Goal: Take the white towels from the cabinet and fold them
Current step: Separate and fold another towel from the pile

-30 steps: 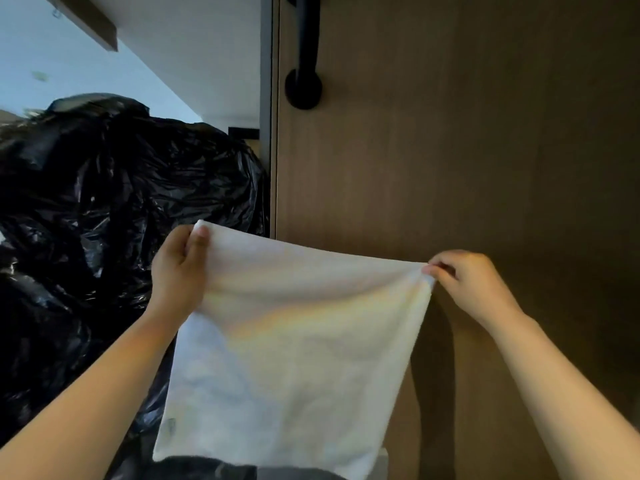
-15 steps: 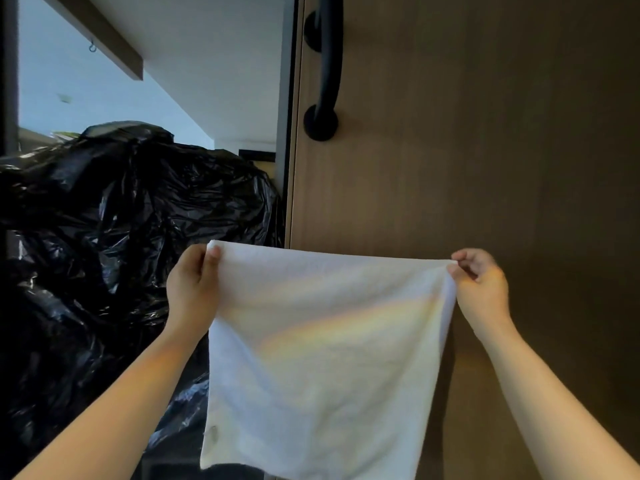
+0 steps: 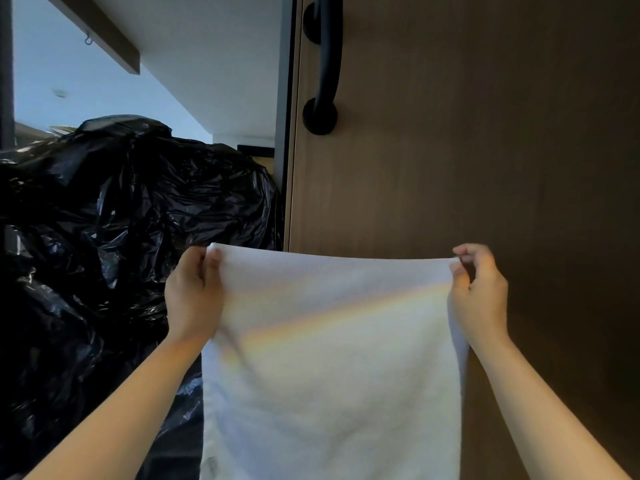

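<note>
A white towel [image 3: 332, 358] hangs spread out flat in front of me, its top edge level and its lower part running out of the frame's bottom. My left hand [image 3: 194, 296] pinches the towel's top left corner. My right hand [image 3: 479, 292] pinches the top right corner between thumb and fingers. Both arms reach forward and up, holding the towel in front of a brown wooden cabinet door [image 3: 467, 150].
The cabinet door carries a black bar handle [image 3: 323, 64] near its left edge. A large heap of black plastic bags [image 3: 104, 237] fills the left side beside the door. A white ceiling and a wooden beam [image 3: 104, 36] show above.
The towel's top edge has gone from slanted to level as my right hand rose. Both hands and the towel sit more to the right in view, and the door handle shows lower.
</note>
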Tool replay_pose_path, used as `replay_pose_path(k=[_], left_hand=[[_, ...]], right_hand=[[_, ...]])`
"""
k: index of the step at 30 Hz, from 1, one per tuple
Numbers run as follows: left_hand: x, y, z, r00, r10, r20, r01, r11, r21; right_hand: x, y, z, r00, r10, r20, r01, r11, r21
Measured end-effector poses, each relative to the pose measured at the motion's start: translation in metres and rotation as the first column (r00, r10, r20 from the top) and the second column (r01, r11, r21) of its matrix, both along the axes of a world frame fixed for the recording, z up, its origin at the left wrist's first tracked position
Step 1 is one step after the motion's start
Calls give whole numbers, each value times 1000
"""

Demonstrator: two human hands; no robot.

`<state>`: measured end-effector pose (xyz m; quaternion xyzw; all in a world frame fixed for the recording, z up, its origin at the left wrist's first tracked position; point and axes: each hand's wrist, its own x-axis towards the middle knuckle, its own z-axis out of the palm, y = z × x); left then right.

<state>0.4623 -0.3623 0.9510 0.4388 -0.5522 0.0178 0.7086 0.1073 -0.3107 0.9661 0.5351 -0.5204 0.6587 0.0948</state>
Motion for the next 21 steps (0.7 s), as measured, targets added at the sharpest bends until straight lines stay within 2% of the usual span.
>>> replay_pose_path(k=[4, 8, 11, 15, 18, 21], left_hand=[[3, -1, -10, 1000, -18, -4, 18, 999, 42], [4, 1, -14, 998, -48, -36, 51, 995, 84], [2, 1, -18, 999, -39, -35, 42, 993, 108], [2, 2, -21, 999, 19, -48, -14, 993, 115], [1, 6, -16, 999, 34, -28, -31, 997, 74], [-1, 7, -14, 999, 39, -19, -38, 997, 69]], right_hand=[[-1, 0, -13, 1000, -14, 4, 14, 1000, 14], [-6, 0, -21, 991, 62, 121, -66, 997, 29], [-5, 0, -28, 993, 81, 86, -88, 993, 74], [0, 6, -30, 986, 97, 138, -99, 995, 7], [-1, 10, -28, 994, 55, 99, -49, 997, -67], [-5, 8, -27, 999, -7, 39, 9, 999, -31]])
